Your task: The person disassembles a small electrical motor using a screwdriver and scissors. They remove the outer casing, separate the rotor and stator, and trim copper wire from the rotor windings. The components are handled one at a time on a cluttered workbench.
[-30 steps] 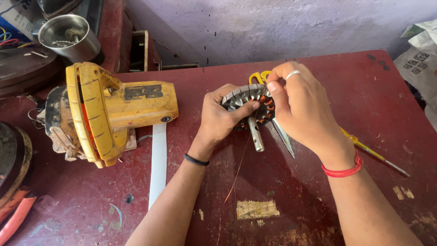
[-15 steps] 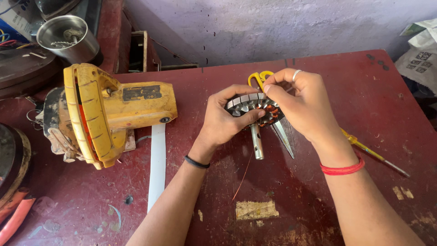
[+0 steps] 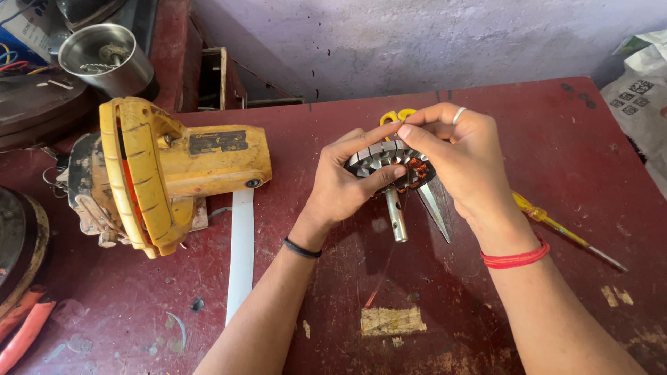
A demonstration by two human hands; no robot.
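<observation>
Barely shifted since the earlier frame, left hand grip pinches the motor stator above the red surface while right hand fingertips pinch its copper winding; rework looks mid-way, yellow tool housing untouched.

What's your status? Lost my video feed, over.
Left hand grips round copper-wound motor stator; right hand pinches its top rim. Yellow-handled scissors lie beneath. Yellow screwdriver beside right wrist.

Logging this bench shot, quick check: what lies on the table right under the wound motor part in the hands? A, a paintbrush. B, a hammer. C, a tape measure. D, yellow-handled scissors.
D: yellow handle loops and steel blades of the scissors show beneath the motor part held by the left hand and right hand.
</observation>
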